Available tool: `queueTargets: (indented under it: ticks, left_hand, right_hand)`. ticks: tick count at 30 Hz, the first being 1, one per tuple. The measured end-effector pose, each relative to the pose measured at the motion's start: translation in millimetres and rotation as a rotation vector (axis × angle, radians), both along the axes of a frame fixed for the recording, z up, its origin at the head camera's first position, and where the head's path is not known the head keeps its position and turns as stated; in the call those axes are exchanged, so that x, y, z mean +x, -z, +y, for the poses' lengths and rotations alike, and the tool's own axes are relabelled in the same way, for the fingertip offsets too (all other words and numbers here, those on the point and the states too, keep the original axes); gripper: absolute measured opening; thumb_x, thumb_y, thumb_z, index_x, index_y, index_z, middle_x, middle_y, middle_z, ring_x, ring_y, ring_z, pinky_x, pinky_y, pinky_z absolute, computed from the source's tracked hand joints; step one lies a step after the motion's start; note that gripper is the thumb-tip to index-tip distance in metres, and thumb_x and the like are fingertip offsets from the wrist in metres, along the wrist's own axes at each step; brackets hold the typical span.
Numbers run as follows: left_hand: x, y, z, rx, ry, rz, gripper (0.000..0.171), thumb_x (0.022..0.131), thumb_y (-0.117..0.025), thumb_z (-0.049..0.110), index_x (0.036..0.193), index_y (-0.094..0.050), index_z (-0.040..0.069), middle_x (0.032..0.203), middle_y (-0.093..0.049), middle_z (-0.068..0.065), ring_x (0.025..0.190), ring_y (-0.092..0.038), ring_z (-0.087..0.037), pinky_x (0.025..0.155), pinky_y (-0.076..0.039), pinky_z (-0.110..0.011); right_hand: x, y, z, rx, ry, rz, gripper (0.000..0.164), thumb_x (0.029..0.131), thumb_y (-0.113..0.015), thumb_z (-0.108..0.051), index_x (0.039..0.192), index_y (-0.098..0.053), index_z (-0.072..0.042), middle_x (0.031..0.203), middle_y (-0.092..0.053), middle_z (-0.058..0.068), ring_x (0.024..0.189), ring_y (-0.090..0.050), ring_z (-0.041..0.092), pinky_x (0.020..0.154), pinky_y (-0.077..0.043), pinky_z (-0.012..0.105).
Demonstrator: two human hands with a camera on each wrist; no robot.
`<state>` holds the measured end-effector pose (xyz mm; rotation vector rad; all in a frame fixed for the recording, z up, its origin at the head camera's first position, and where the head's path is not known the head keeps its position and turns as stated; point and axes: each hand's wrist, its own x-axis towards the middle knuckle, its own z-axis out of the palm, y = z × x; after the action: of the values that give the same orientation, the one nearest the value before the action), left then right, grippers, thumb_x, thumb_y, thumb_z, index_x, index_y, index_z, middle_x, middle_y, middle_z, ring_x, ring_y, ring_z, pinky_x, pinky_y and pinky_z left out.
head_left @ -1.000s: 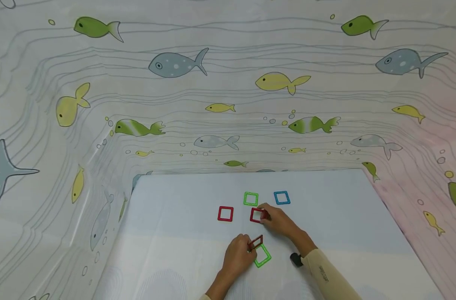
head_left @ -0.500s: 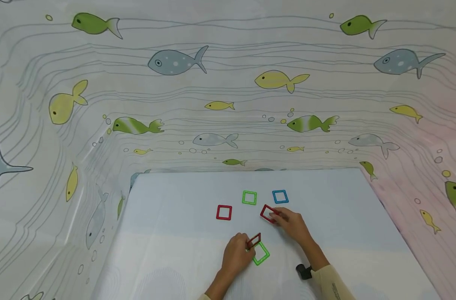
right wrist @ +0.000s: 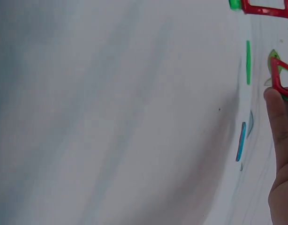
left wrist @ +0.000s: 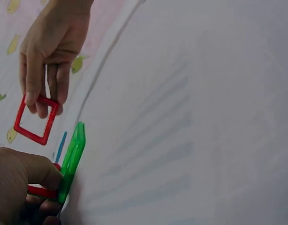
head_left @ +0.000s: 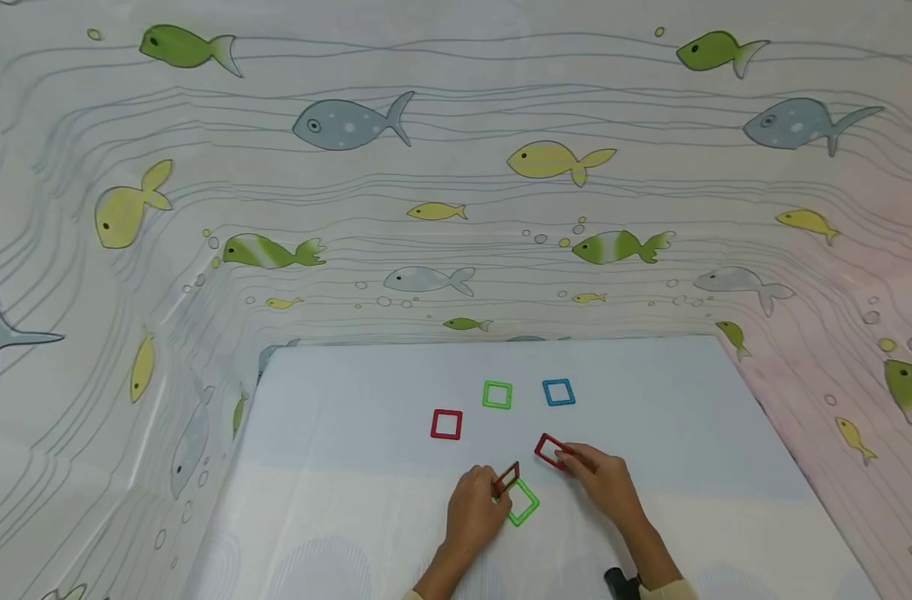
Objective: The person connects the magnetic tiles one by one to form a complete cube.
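My left hand (head_left: 477, 510) pinches a red square-frame tile (head_left: 517, 472) that stands up at an angle along the edge of a green square-frame tile (head_left: 528, 513). In the left wrist view that green tile (left wrist: 72, 161) is seen nearly edge-on beside the thumb. Another red square-frame tile (head_left: 539, 443) is pinched at one side by my right hand (head_left: 608, 483), held tilted to the right of and beyond the joined pair. The left wrist view shows this red tile (left wrist: 29, 135) hanging from the right fingertips, apart from the pair.
Farther back on the white-covered table (head_left: 336, 417) lie a red square tile (head_left: 434, 424), a green square tile (head_left: 497, 407) and a blue square tile (head_left: 559, 404). A fish-patterned sheet (head_left: 456, 250) surrounds the table. A black device (head_left: 621, 582) sits at my right wrist.
My right hand has taken its red tile from beside the green one at the back and brought it nearer and to the right. The left hand keeps its pair almost in place.
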<state>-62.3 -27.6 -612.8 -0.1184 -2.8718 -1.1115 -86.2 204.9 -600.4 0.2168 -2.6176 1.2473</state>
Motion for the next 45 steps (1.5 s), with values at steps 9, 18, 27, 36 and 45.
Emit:
queueTargets:
  ticks: [9,18,27,36,45]
  left_hand:
    - [2.2,2.1,4,-0.046,-0.049,0.006,0.021,0.077,-0.078,0.014,0.074,-0.057,0.018,0.071,-0.049,0.010,0.066,-0.043,-0.005,0.056,-0.036,-0.020]
    - [3.2,0.2,7,-0.052,-0.055,-0.001,0.023,0.078,-0.078,0.013,0.073,-0.056,0.017,0.070,-0.049,0.008,0.066,-0.043,-0.006,0.055,-0.036,-0.021]
    - [2.9,1.9,8,-0.073,-0.061,0.074,0.023,0.076,-0.077,0.013,0.071,-0.055,0.017,0.068,-0.047,0.007,0.064,-0.043,-0.008,0.053,-0.034,-0.021]
    - [3.2,4.6,9,-0.073,-0.070,0.121,0.023,0.074,-0.076,0.011,0.070,-0.054,0.017,0.067,-0.047,0.007,0.062,-0.043,-0.008,0.052,-0.033,-0.022]
    - [3.4,3.8,9,-0.075,-0.071,0.108,0.023,0.074,-0.077,0.012,0.070,-0.055,0.017,0.067,-0.047,0.007,0.063,-0.043,-0.009,0.053,-0.033,-0.022]
  right_hand:
    - [15.0,-1.4,-9,0.028,0.010,-0.005,0.018,0.087,-0.077,-0.014,0.104,-0.077,-0.011,0.088,-0.078,-0.001,0.075,-0.071,0.002,0.064,-0.057,0.018]
    - [22.8,2.5,-21,0.053,-0.036,0.152,0.019,0.082,-0.080,-0.006,0.100,-0.077,-0.008,0.082,-0.078,0.001,0.072,-0.069,-0.002,0.062,-0.052,0.009]
    - [25.9,5.0,-26,0.011,-0.073,0.171,0.017,0.082,-0.079,-0.003,0.098,-0.076,-0.006,0.082,-0.078,0.002,0.073,-0.070,-0.004,0.063,-0.053,0.009]
    - [26.9,4.3,-28,-0.015,-0.101,0.128,0.014,0.083,-0.078,-0.003,0.092,-0.073,-0.013,0.081,-0.077,0.000,0.072,-0.071,0.001,0.062,-0.055,0.013]
    - [28.9,2.3,-32,-0.032,-0.101,0.018,0.011,0.085,-0.078,-0.009,0.087,-0.072,-0.018,0.081,-0.076,-0.006,0.071,-0.071,0.001,0.062,-0.057,0.016]
